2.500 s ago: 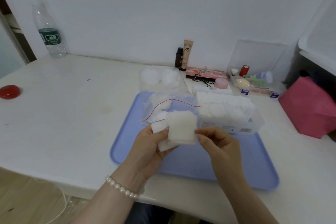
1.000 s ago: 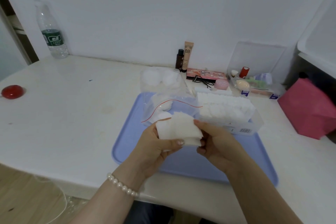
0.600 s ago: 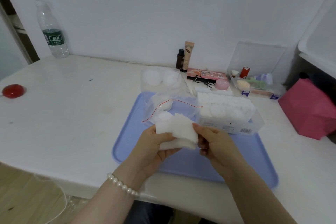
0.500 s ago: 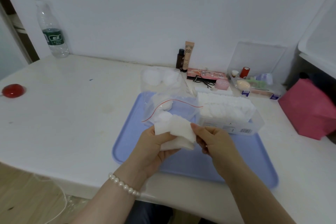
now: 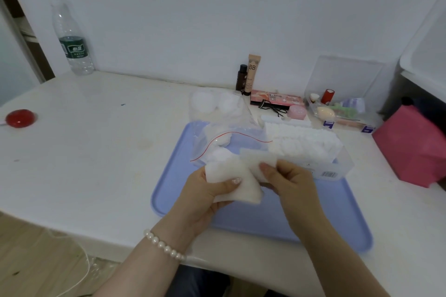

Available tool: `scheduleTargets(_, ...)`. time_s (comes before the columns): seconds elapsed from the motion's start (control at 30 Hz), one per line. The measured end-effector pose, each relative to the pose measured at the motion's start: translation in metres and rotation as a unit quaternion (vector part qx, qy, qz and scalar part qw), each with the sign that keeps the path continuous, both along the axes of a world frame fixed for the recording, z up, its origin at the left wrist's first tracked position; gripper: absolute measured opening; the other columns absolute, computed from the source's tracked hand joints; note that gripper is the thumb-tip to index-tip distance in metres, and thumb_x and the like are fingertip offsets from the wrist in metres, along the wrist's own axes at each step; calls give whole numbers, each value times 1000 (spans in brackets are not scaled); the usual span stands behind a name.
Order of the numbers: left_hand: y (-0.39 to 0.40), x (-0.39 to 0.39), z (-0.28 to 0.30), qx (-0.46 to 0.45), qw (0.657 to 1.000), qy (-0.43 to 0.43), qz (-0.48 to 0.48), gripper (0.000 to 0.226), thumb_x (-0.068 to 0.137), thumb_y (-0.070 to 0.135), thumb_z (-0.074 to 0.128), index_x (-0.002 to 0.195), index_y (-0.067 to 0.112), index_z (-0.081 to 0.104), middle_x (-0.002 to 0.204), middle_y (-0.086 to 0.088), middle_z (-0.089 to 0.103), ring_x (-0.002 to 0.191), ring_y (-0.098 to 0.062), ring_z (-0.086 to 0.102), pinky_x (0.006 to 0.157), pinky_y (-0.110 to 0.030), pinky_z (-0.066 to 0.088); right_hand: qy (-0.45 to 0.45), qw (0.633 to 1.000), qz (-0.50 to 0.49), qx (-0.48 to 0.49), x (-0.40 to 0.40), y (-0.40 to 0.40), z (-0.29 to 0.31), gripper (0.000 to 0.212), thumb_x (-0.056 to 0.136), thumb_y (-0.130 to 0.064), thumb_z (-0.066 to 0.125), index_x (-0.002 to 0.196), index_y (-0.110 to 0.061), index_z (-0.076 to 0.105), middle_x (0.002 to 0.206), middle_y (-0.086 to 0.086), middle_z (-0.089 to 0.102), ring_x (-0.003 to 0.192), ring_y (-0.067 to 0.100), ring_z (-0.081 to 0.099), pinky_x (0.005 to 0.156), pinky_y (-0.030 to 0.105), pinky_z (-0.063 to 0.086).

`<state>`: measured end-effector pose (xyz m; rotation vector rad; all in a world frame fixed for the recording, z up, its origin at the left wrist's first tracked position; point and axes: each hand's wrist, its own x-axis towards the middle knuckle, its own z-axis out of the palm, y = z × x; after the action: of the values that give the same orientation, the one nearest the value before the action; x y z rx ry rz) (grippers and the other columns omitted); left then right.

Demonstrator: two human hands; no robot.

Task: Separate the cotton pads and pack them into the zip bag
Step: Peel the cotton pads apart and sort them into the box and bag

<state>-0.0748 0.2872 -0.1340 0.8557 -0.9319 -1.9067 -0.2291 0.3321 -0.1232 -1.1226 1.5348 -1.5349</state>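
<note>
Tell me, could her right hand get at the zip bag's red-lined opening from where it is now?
Probably yes. The right hand pinches a cotton pad just in front of the zip bag, and nothing stands between them. The left hand, holding the pad stack, sits alongside, not across the way.

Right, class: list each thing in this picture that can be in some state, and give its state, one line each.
left hand: grips a small stack of cotton pads
right hand: pinches one pad, peeling it off
zip bag: open, lying on the blue tray, a few pads inside
clear box: open, full of pads
water bottle: upright, capped
</note>
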Motion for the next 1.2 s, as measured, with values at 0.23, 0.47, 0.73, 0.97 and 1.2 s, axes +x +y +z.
scheduleTargets(0.23, -5, 4, 4, 23, 998, 52, -5, 46, 63, -4, 65, 108, 0, 63, 97, -11, 71, 85, -21, 69, 73, -32, 58, -135, 976, -173, -18, -16, 1, 4, 33, 77, 15, 33, 58, -7, 49, 55, 5, 49, 58, 20, 46, 51, 27, 42)
scheduleTargets(0.47, -5, 1, 6, 42, 995, 84, -22, 46, 63, -6, 62, 109, -1, 62, 99, -15, 70, 88, -24, 69, 74, -32, 58, -131, 985, 15, 115, -8, -2, 13, 22, 79, -19, 54, 63, -6, 63, 44, 1, 36, 35, 10, 26, 39, 16, 17)
scheduleTargets(0.73, -4, 0, 7, 42, 994, 102, -28, 45, 69, 0, 60, 114, -2, 60, 110, -21, 67, 95, -31, 67, 78, -36, 57, -184, 969, 144, 78, 3, 8, 1, 44, 58, -6, 71, 101, 0, 67, 55, 1, 46, 42, 9, 36, 40, 19, 31)
scheduleTargets(0.97, -1, -2, 8, 39, 995, 90, -28, 46, 70, 0, 61, 115, -4, 58, 110, -21, 67, 92, -29, 68, 76, -34, 57, -124, 987, 83, 60, 4, 11, 0, 17, 69, -7, 72, 86, -6, 72, 48, -1, 47, 43, 11, 36, 42, 20, 34)
scheduleTargets(1.2, -1, -4, 4, 7, 1000, 22, -10, 34, 83, -11, 55, 116, -3, 58, 98, -14, 71, 81, -22, 70, 60, -28, 57, 113, 991, -76, -4, 11, 13, 2, 23, 71, -9, 77, 80, -19, 58, 54, 0, 41, 46, 6, 34, 45, 13, 30)
